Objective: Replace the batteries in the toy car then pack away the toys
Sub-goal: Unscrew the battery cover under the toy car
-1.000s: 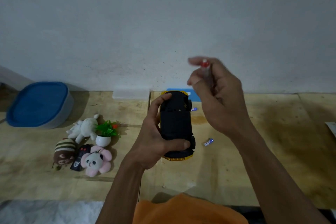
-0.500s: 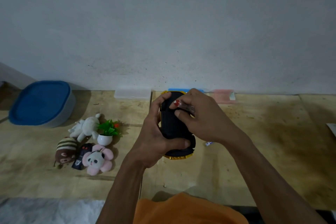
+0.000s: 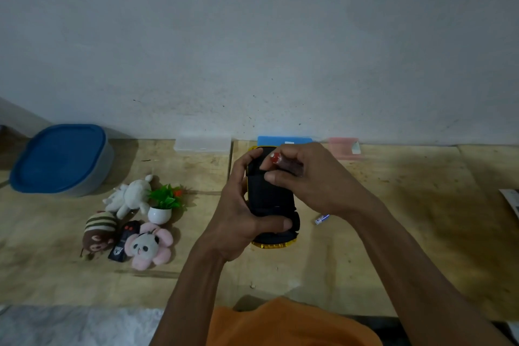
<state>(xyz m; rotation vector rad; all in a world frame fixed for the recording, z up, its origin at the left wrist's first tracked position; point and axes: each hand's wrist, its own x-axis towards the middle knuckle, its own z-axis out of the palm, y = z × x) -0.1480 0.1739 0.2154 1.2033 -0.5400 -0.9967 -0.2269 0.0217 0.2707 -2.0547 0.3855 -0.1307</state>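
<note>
Over table point(image 3: 393, 233), left hand point(image 3: 238, 222) wraps upside-down toy car point(image 3: 271, 199): hard, light, grip sides. Right hand point(image 3: 306, 180) pinches small slippery battery point(image 3: 283, 161).

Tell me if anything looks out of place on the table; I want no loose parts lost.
One loose battery lies by itself on the table, just right of the toy car, partly under the right forearm. It could roll or get knocked away. The soft toys sit grouped at left.
</note>
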